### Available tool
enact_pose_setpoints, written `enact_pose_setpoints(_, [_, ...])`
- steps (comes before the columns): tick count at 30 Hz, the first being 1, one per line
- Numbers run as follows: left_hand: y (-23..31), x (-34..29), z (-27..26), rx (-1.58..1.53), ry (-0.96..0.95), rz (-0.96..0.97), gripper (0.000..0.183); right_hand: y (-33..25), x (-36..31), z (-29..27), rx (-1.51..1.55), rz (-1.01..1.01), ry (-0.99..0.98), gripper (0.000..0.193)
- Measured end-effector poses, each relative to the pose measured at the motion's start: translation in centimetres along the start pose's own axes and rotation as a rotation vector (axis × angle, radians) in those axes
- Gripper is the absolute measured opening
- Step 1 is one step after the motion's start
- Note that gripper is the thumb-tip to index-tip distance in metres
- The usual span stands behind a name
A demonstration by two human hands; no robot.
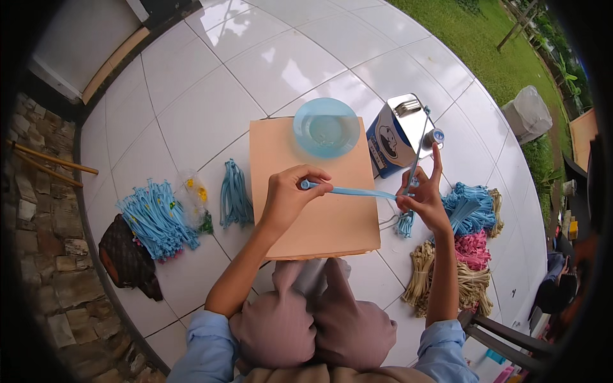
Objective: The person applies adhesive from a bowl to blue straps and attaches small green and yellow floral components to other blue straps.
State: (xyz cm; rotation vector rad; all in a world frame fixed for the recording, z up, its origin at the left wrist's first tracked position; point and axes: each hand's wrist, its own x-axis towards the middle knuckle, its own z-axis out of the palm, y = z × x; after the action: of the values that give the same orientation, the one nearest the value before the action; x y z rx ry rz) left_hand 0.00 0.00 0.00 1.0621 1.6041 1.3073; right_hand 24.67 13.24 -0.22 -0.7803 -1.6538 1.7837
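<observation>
A light blue flat strap (361, 191) is stretched level between my hands, above a tan board (313, 223). My left hand (287, 195) pinches its left end, where a small rolled tip pokes out past the fingers. My right hand (426, 199) grips the other end between thumb and fingers, its index finger pointing up. From this hand a thin blue strand (418, 150) rises in front of a metal can, with a small knot-like tip on top. What the right fingers press together is partly hidden. A translucent blue bowl (327, 127) sits on the board's far part.
The blue-and-white can (391, 137) stands right of the board. Blue strap bundles (159, 217) and a smaller blue bundle (236, 195) lie left, beside a dark bag (131, 258). Blue (472, 207), pink (472, 249) and beige bundles (419, 271) lie right. A wooden chair part (504, 335) stands lower right.
</observation>
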Motion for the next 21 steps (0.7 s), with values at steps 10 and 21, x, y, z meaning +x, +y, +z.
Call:
enact_pose_setpoints(10, [-1.9,2.4,-1.0,0.428,-0.108,0.220,0.032,2.9,6.0,-0.6,-0.035,0.063,-0.097,0.114])
enact_pose_setpoints(21, [-2.1,2.4,-1.7,0.609,-0.331,0.259,0.039,3.1,5.8,-0.7,-0.052,0.140,-0.183,0.111])
